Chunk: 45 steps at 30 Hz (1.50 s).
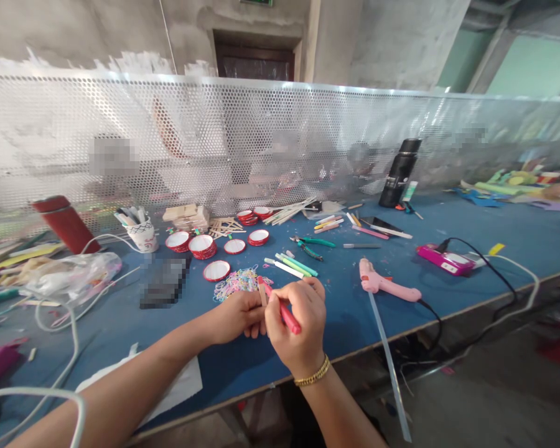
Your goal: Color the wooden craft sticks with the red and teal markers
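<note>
My right hand (295, 317) is closed around a red marker pen (289, 318), its upper end leaning toward my left hand. Between the fingers of my left hand (240, 316) a short wooden craft stick (262, 292) stands up, close to the marker's far end. Whether the marker touches the stick I cannot tell. Just behind my hands lies a heap of small pastel rubber bands (236, 283). Several green and white markers (292, 266) rest beyond my right hand. A round red-rimmed white disc (216, 270) lies behind the heap.
A pink glue gun (387, 283) with a long clear glue stick (389, 367) overhangs the front edge at right. Green-handled pliers (315, 242), a black bottle (400, 174), a magenta power box (445, 259), a cup of pens (141, 235) and a red bottle (65, 224) stand around. White cables loop at left.
</note>
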Each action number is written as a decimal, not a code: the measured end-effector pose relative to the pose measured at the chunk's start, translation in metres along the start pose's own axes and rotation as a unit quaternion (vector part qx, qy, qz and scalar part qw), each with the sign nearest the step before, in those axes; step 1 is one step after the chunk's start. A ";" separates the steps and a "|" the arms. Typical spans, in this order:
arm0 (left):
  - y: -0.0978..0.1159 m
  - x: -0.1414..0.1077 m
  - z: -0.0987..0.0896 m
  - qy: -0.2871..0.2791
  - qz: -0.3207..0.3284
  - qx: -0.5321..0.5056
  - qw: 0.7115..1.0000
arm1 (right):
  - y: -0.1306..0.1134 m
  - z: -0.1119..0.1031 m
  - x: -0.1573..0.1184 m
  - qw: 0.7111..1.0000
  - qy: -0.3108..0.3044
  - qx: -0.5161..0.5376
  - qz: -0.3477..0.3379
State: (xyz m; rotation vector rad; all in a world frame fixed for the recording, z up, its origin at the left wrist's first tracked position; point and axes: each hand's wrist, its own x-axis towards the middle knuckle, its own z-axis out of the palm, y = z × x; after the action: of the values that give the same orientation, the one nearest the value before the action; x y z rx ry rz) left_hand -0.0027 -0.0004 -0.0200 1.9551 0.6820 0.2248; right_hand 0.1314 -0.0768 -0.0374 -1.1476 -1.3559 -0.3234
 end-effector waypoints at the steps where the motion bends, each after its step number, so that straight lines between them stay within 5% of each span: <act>1: 0.000 0.000 0.000 0.000 -0.001 0.000 1.000 | 0.000 0.000 0.000 1.000 0.002 0.002 0.000; 45: 0.000 0.000 0.000 0.004 -0.001 -0.012 1.000 | -0.001 -0.001 0.000 1.000 0.001 0.000 -0.006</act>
State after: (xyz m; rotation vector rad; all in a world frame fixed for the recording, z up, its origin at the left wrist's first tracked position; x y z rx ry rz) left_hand -0.0028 -0.0004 -0.0204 1.9319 0.6831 0.2384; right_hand 0.1311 -0.0778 -0.0363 -1.1399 -1.3619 -0.3334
